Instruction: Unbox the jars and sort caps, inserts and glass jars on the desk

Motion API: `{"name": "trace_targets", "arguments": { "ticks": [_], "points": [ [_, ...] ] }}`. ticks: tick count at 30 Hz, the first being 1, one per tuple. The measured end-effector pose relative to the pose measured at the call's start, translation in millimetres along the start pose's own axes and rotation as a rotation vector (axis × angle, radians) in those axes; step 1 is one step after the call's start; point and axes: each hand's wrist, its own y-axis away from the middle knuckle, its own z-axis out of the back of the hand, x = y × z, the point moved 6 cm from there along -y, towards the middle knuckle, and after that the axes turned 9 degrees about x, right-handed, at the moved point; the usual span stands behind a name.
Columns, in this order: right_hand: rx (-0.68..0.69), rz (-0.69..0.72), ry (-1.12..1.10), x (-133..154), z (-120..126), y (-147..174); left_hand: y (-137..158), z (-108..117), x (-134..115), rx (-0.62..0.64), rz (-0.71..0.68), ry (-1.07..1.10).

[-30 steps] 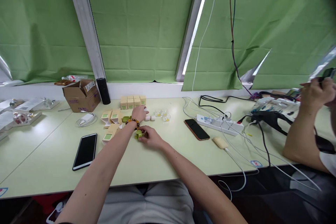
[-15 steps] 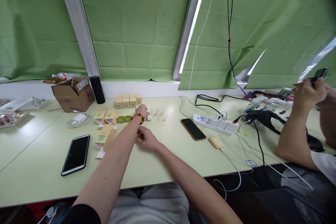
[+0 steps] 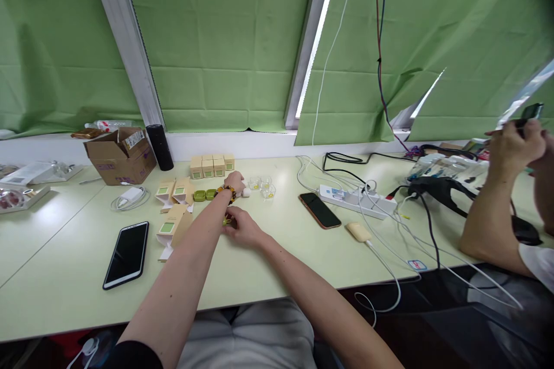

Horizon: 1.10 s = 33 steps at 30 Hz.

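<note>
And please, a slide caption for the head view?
Bare hands near rounded green cases and small tan cardboard boxes.

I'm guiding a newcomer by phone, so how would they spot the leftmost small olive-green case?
On the pale green table, find the row of closed tan cardboard boxes near the back edge. Just in front sit two small, rounded olive-green cases, side by side. The wanted one is the left case, farther from the left hand.

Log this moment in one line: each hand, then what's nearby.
Left hand: by white item | right hand: holding green case | nearby: clear containers, boxes
</note>
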Motion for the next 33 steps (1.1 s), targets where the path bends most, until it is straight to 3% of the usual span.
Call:
{"name": "trace_targets", "arguments": {
  "ticks": [3, 7, 18, 21, 25, 30, 33],
  "points": [
    [0.0, -0.004, 0.0, -1, 0, 0, 0, -8, 6, 0.172, 0.188, -0.16],
    [-0.001, 0.01, -0.033, -1, -1, 1, -1, -14, 4, 0.277, 0.299, -0.301],
    [-0.005, 0.002, -0.006, -1, 0, 1, 3, -9, 0, 0.266, 0.36, -0.366],
    [-0.007, -0.018, -0.023, -2, -1, 2, 3, 6, -3, 0.214, 0.342, -0.316],
    [0.003, -0.049, -0.022, -4, -2, 2, 19, 46, -15, 0.102, 0.271, -0.229],
    [-0.004, -0.058, -0.064, -9, -3, 0, 81, 98, -39, -0.111, 0.121, -0.095],
    [-0.023, -0.078, -0.121, -13, -3, 0, 124, 110, -46, -0.156, 0.086, -0.003]
  ]
}}
